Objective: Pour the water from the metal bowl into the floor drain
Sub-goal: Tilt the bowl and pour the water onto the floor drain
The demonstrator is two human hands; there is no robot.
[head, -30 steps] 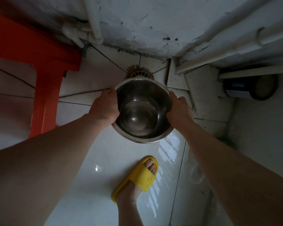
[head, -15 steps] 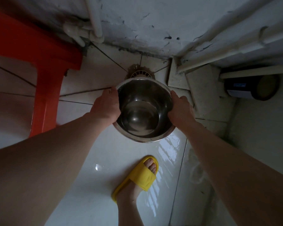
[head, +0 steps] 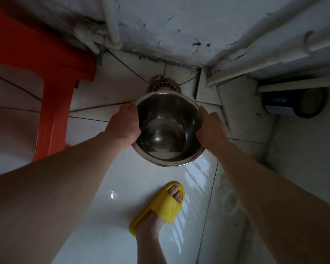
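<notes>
I hold a shiny metal bowl (head: 168, 128) above the tiled floor, gripped on both sides. My left hand (head: 123, 125) clasps its left rim and my right hand (head: 211, 128) clasps its right rim. The bowl looks roughly level, with a little water at its bottom, though the dim light makes that hard to judge. Just beyond the bowl's far rim lies the round slotted floor drain (head: 164, 86), ringed by a brown stain and partly hidden by the bowl.
A red plastic stool (head: 46, 73) stands at the left. White pipes (head: 111, 21) run down the cracked wall behind the drain. A dark round container (head: 293, 103) lies at the right. My foot in a yellow slipper (head: 160, 206) rests on the wet, glossy tiles.
The bowl and both hands have barely shifted, drifting slightly up and right in the view. The grip is unchanged.
</notes>
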